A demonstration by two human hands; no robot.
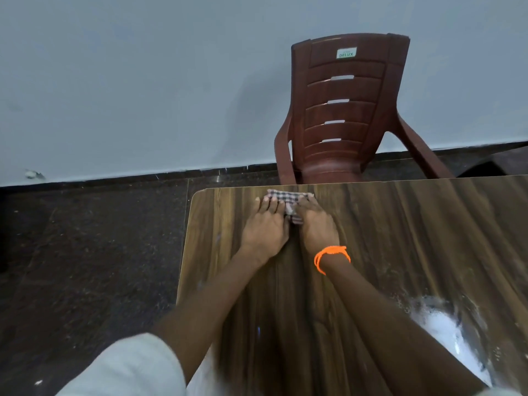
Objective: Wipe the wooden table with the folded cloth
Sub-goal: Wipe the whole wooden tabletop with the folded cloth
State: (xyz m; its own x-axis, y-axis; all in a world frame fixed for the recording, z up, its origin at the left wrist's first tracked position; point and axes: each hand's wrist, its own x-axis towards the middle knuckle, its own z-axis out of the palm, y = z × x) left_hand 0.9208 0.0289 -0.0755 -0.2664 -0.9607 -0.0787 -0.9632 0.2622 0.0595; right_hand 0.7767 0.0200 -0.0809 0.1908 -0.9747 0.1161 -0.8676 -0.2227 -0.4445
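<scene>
I am pressing the folded cloth [288,197] with flat fingers of my left hand [265,224] and right hand [315,224] at the wooden table [414,224]'s far edge, the white powder [445,327] nearer me remaining unwiped.

checked cloth [288,197], orange wristband [331,257]

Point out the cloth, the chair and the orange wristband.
cloth [288,194], head view, checked top face beyond the fingers
chair [343,110], head view, slatted backrest
orange wristband [331,253], head view, strand across the right wrist

I see a glossy wood-grain table [400,224] under a woven checked cloth [285,195]. The chair [343,110] looks like smooth moulded plastic.
</scene>
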